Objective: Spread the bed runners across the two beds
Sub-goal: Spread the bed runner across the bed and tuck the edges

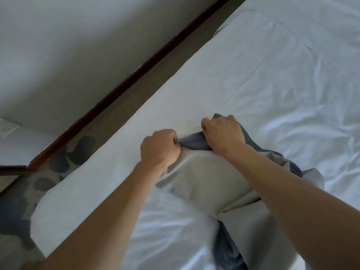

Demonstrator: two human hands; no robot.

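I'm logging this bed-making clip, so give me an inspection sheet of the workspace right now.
Surface: bed with a wrinkled white sheet.
Job's things: bed runner, grey and blue, bunched up near the bed's edge, not spread.
Clutter: nothing seen.
Grippers: left hand and right hand each grip the runner's far end.
Cables: nothing seen.
Surroundings: white wall, dark wooden skirting, patterned carpet, wall socket.
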